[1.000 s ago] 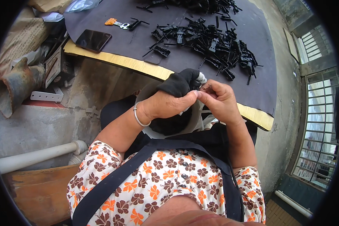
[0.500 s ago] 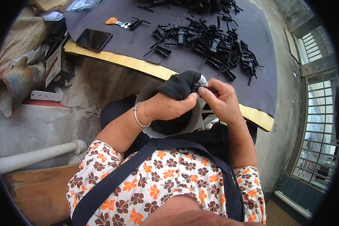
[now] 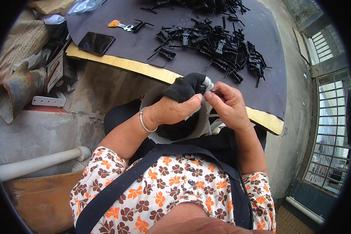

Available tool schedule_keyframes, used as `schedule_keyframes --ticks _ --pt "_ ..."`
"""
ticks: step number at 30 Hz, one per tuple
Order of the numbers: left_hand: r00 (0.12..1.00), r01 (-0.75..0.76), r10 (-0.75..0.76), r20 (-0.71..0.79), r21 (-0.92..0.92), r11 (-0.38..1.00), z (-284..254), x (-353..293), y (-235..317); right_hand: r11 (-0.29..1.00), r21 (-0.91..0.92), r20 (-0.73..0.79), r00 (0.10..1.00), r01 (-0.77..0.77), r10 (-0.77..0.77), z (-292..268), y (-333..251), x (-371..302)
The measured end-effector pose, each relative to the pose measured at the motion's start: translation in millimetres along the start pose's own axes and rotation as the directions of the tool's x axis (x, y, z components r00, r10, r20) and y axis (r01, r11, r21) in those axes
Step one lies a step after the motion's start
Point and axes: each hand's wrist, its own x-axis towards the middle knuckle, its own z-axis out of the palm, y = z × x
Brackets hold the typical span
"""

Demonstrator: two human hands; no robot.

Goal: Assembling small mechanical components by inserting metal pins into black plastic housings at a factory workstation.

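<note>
My left hand [image 3: 174, 110] is raised over the bucket, closed, with its thumb pressed toward the fingers. Black cloth [image 3: 183, 88], perhaps a glove part, covers those fingers and has a whitish end [image 3: 208, 83]. A small dark bit shows by the thumb tip, too small to name. Facing it, my right hand [image 3: 229, 104] is bare and pinched, thumb against forefinger; whatever lies in the pinch is hidden. Beyond both hands, a heap of black plastic clip-like parts [image 3: 206, 41] with thin prongs covers part of the dark tabletop [image 3: 144, 58].
A light bucket [image 3: 201, 124] with dark contents stands below my hands. On the table lie a phone [image 3: 96, 43], an orange-handled metal tool [image 3: 121, 25] and a single black part [image 3: 167, 54]. A rusty pipe piece [image 3: 15, 89] is at left; a barred window [image 3: 331, 128] at right.
My fingertips have shifted slightly, and more of the whitish end of the cloth shows between my hands. The things on the table have kept their places.
</note>
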Motion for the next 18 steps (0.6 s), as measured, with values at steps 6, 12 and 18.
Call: schedule_keyframes --ticks 6,12,18 --pt "0.990 0.135 -0.135 -0.037 0.000 0.991 3 4 7 0.942 -0.308 0.040 0.991 0.136 -0.130 1 3 2" --pt "0.992 -0.094 0.115 -0.051 0.311 0.946 10 0 12 0.946 -0.308 -0.013 0.994 0.104 -0.113 15 1 -1" --pt "0.965 -0.230 0.263 0.002 0.496 0.838 8 -2 10 0.936 -0.341 -0.003 0.996 0.085 -0.092 4 0 -1"
